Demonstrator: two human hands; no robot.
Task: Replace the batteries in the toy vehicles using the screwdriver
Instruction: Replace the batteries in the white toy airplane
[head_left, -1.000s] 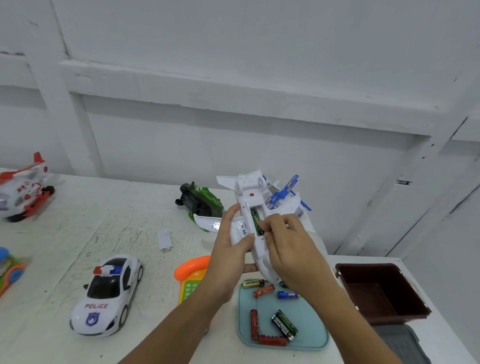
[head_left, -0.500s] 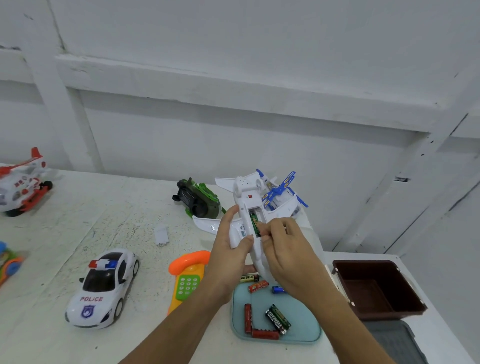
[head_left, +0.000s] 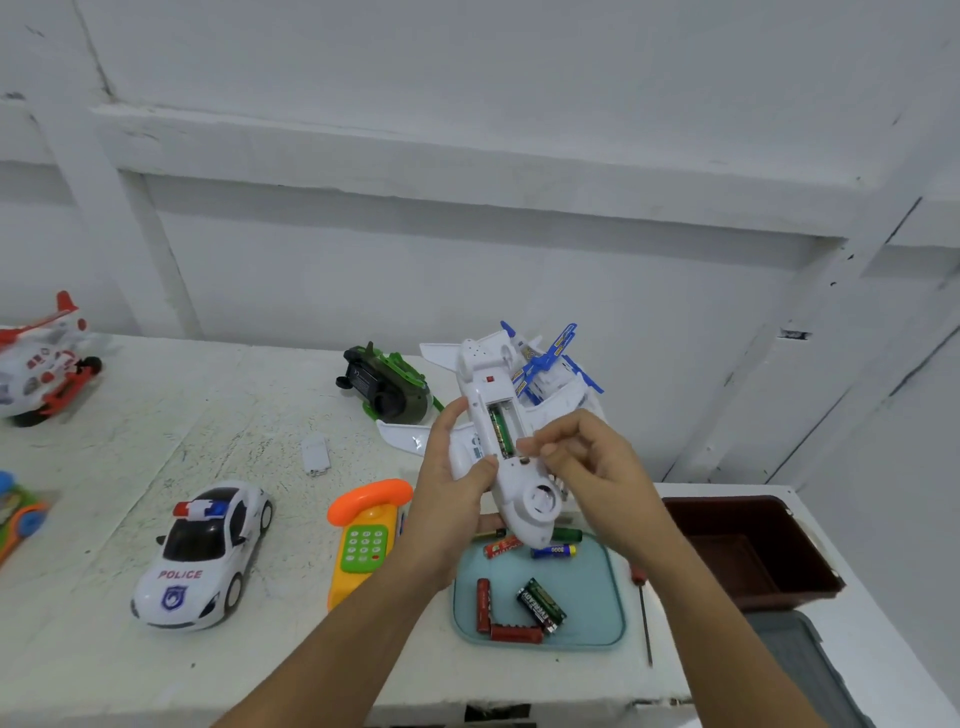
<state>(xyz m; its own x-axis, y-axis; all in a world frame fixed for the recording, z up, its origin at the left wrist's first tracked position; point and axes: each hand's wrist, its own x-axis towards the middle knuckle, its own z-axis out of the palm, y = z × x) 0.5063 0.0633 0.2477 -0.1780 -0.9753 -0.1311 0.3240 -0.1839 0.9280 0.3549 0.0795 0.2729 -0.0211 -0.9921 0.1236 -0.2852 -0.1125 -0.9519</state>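
Left hand (head_left: 452, 488): fingers and thumb wrapped round the belly-up fuselage of the white toy airplane (head_left: 535, 501), holding it above the table (head_left: 156, 415).

Right hand (head_left: 587, 467): fingers curled, tips just at the near edge of the open battery bay; whether they pinch anything cannot be told.

Battery bay: uncovered on the underside; one green battery (head_left: 500, 431) seated along its left side; the slot beside it looks vacant.

Handling, by judgement: hollow plastic shell, light and stiff; wings and tail thin and likely to snap, so best held by the fuselage, as the left hand does; smooth surface, somewhat slippery; cells small and prone to roll.

Below the hands: teal tray (head_left: 597, 587) with loose batteries (head_left: 540, 605), red, green and blue; screwdriver (head_left: 644, 613) lying just right of the tray; brown bin (head_left: 753, 551) further right.

Left of the hands: toy phone (head_left: 363, 540); police car (head_left: 208, 556); small white cover (head_left: 316, 454), probably the bay lid, lying apart on the table.

Behind: green vehicle (head_left: 387, 384), overturned; blue-and-white plane (head_left: 550, 364); red-and-white helicopter (head_left: 41, 358) at the far left.
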